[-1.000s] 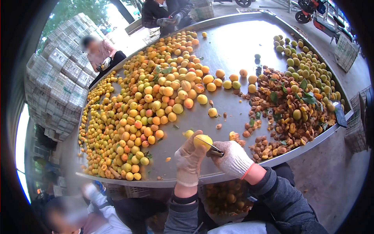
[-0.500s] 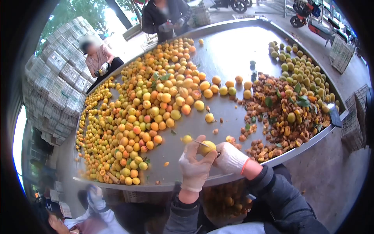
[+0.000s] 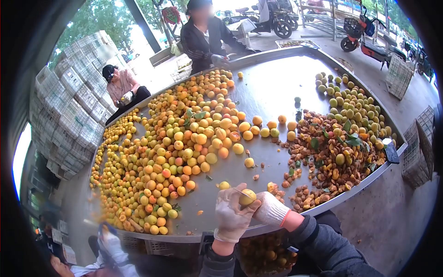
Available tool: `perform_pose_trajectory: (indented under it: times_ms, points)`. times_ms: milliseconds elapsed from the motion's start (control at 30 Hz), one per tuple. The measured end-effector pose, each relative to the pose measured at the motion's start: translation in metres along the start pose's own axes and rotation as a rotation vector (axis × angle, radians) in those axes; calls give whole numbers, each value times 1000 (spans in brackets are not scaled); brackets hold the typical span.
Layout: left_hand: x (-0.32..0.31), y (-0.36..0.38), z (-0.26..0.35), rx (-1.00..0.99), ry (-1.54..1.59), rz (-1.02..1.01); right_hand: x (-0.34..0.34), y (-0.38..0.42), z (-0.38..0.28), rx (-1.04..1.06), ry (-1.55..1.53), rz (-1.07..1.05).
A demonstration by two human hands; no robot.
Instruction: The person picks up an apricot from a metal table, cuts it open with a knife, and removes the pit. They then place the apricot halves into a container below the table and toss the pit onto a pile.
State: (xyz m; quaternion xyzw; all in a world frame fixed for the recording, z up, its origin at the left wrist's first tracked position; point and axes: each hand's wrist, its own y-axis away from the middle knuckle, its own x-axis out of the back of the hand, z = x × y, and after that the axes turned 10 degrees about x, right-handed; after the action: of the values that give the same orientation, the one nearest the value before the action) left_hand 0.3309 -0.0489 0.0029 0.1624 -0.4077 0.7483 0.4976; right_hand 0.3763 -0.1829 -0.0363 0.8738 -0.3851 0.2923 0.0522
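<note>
My left hand [image 3: 233,212], in a pale glove, is closed around a yellow-green apricot [image 3: 248,197] near the table's front edge. A thin metal tool [image 3: 239,191] lies against the top of this fruit. Beside it, my right hand [image 3: 271,208], in a white knitted glove with an orange cuff, has its fingers closed against the fruit's right side; what they grip is hidden. A loose yellow apricot [image 3: 224,185] rests just behind my left hand. Whole apricots [image 3: 184,152] cover the left of the metal table [image 3: 272,69]. Brown pits and scraps [image 3: 330,157] are heaped at the right.
Greenish fruit [image 3: 355,106] lies at the back right, near a dark flat object [image 3: 392,153] on the rim. Co-workers sit at the left [image 3: 123,87] and stand at the back [image 3: 203,37]; another person's gloved hand [image 3: 110,242] is at lower left. Crates [image 3: 74,101] are stacked behind.
The camera view has tilted up, so the table and hands appear lower. The held apricot looks turned between my hands. The person at the back has lowered a hand toward the table edge.
</note>
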Motion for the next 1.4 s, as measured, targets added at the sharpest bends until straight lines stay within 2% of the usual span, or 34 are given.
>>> perform_pose_trajectory:
  times_ms: [67, 100, 167, 300, 367, 400, 467, 500, 567, 633, 700, 733, 767, 800, 833, 967, 1033, 1067, 1133, 1200, 1233, 1267, 1300, 1333, 1367, 1400]
  points:
    - [3, 0, 4, 128, 233, -73, -1, 2, -4, 95, -159, 191]
    - [2, 1, 6, 128, 234, -71, 1, 2, -9, 96, -158, 190]
    - [-2, 3, 9, 516, 1150, -143, 7, 0, -20, -2, -72, 198]
    - [-3, 4, 1, 555, 1148, -286, 0, 2, -14, 36, -87, 286]
    - [-2, 4, -1, 480, 957, -274, -1, 2, -13, 2, -69, 276]
    - [1, 4, 1, 481, 958, -274, 1, 3, -15, 0, -69, 276]
    - [9, 3, 7, 399, 635, -266, 10, 5, -21, 19, -38, 242]
    - [7, 1, 4, 406, 636, -273, 12, 4, -19, 9, -41, 241]
    - [1, 2, -2, 37, 209, -63, 14, 4, -15, 25, -106, 138]
    - [3, 4, 4, 152, 244, -142, 18, 5, -10, -1, -291, 18]
    - [2, 3, 3, 141, 349, -140, 20, 5, -11, 49, -254, 52]
    - [-4, 6, 4, 258, 706, -168, 16, 4, -12, 51, -257, 43]
    - [-6, 6, 5, 260, 704, -156, 12, 3, -12, 49, -248, 140]
    - [-7, 6, 6, 367, 942, -170, 9, 1, -13, 50, -238, 238]
    - [-7, 5, 6, 471, 1180, -189, 8, 0, -14, 58, -238, 234]
    - [-6, 7, -3, 545, 1102, -284, 5, 2, -14, 95, -197, 298]
    - [3, 3, 3, 415, 667, -265, 5, 2, -15, 98, -199, 301]
    - [2, 3, 2, 417, 667, -266, 5, 2, -16, 91, -199, 303]
    - [-3, 3, -3, 199, 326, -106, 8, 1, -15, 78, -198, 305]
    - [-3, 3, -9, 151, 286, -92, 20, -2, -11, 44, -124, -1]
    - [-3, 3, -10, 98, 243, -78, 26, -3, -11, 43, -125, -1]
    - [-2, 4, -8, 97, 243, -81, 31, -4, -11, 28, -304, -79]
    - [-1, 4, -4, 236, 403, -129, 34, -4, -12, 15, -481, -157]
    - [-1, 4, -1, 375, 563, -173, 32, -3, -17, 18, -480, -158]
    - [-3, 4, 0, 373, 561, -166, 25, -3, -24, -14, -340, -43]
    - [-6, 5, -1, 490, 885, -191, 20, -2, -28, -45, -203, 72]
